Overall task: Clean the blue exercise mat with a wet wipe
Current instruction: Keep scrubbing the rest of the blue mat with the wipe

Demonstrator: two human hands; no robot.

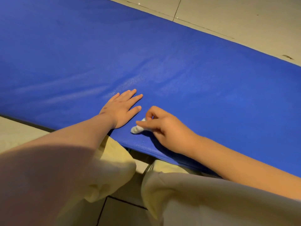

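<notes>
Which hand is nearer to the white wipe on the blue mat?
Right. The right hand pinches the wipe; the left hand lies flat on the mat, just beside the wipe.

the mat [179, 62] is deep blue, with paler glossy streaks toward nine o'clock. the wipe [137, 129] is white. the floor [244, 17] at one o'clock is beige tile with dark grout lines — the trousers [187, 193] are pale cream-yellow.
</notes>
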